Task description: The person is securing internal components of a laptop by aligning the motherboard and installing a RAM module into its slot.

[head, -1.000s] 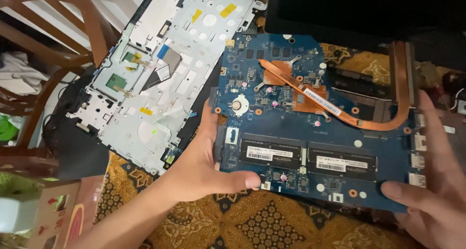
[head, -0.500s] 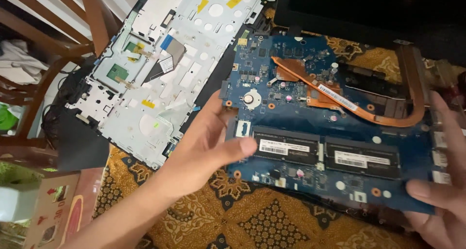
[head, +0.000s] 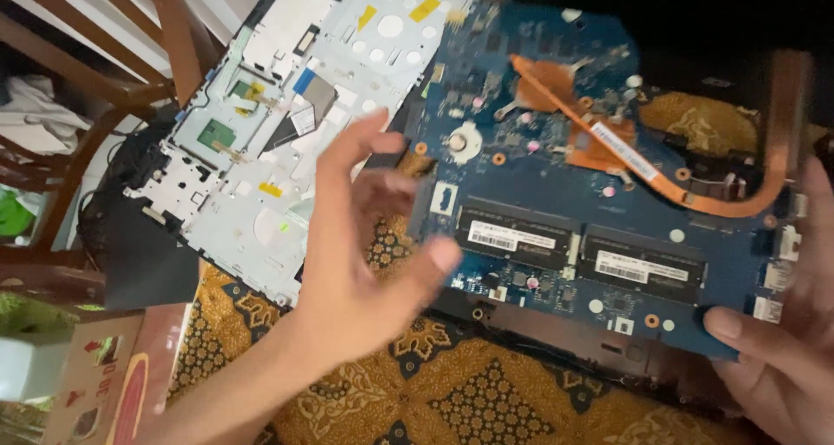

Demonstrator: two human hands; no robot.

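The blue motherboard [head: 608,193], with its copper heat pipe [head: 660,171] and two memory sticks [head: 517,232] facing up, is tilted over the black laptop base [head: 565,341] on the patterned cloth [head: 417,402]. The right hand [head: 782,341] pinches its lower right corner, thumb on top, apparently to bear its weight by the edge. The left hand [head: 356,263] hangs open just beside the board's left edge, gripping nothing; the silver keyboard frame [head: 287,124] lies further left.
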